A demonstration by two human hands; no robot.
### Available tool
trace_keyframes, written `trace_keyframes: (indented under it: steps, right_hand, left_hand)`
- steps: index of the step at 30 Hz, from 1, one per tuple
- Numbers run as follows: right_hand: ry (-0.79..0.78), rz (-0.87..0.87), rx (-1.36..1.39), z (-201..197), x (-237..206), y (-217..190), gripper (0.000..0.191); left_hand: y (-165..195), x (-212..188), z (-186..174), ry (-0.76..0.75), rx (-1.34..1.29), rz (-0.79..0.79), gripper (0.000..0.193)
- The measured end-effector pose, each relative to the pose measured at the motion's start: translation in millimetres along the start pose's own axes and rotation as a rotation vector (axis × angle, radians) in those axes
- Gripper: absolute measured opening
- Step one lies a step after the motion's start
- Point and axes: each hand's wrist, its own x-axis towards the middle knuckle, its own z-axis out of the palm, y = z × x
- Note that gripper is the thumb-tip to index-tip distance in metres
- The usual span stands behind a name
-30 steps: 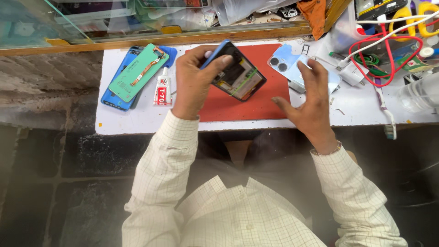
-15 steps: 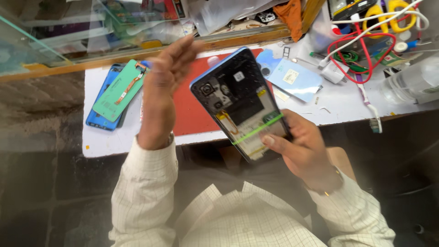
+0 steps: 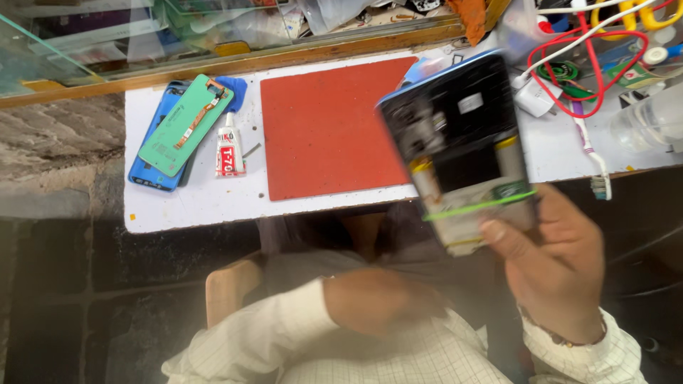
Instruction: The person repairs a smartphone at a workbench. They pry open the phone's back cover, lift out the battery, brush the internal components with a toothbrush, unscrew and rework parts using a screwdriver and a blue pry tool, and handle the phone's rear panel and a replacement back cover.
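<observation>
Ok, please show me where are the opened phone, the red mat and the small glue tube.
opened phone (image 3: pixel 462 153), head view, dark inner middle.
red mat (image 3: pixel 331 128), head view, bare centre.
glue tube (image 3: pixel 229 151), head view, tube body.

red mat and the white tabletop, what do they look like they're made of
The red mat looks like soft rubber or silicone: flat, matte, no glare, rounded corners. The white tabletop looks like painted or laminated board: hard, smooth, faintly scuffed and speckled with dirt, and with a thin straight edge. Neither can be settled by look alone.
</observation>
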Motion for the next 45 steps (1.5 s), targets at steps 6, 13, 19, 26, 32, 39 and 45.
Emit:
trace_keyframes:
  steps: [6, 13, 19, 26, 32, 39, 45]
  right_hand:
    - [0.136, -0.135, -0.076, -12, 20, 0, 0.024]
    - [0.113, -0.175, -0.089, -20, 39, 10, 0.022]
    - [0.040, 0.031, 0.010, -10, 34, 9, 0.028]
    - [-0.227, 0.172, -0.515, 17, 20, 13, 0.039]
    - [-0.285, 0.131, -0.120, 14, 16, 19, 0.038]
    - [-0.241, 0.247, 0.005, 34, 40, 69, 0.044]
    - [-0.241, 0.161, -0.188, 16, 68, 95, 0.040]
  left_hand:
    - [-53, -49, -96, 0.790, 0.609, -0.525, 0.054]
    - [-26, 13, -55, 0.121, 0.370, -0.279, 0.059]
    - [-3, -14, 1, 0.138, -0.263, -0.024, 0.026]
    - [8, -34, -40, 0.730, -0.438, -0.704, 0.027]
    - [-7, -53, -46, 0.867, -0.429, -0.175, 0.064]
    - [-32, -8, -69, 1.038, -0.978, -0.102, 0.067]
    - [-60, 7, -88, 1.225, -1.001, -0.278, 0.047]
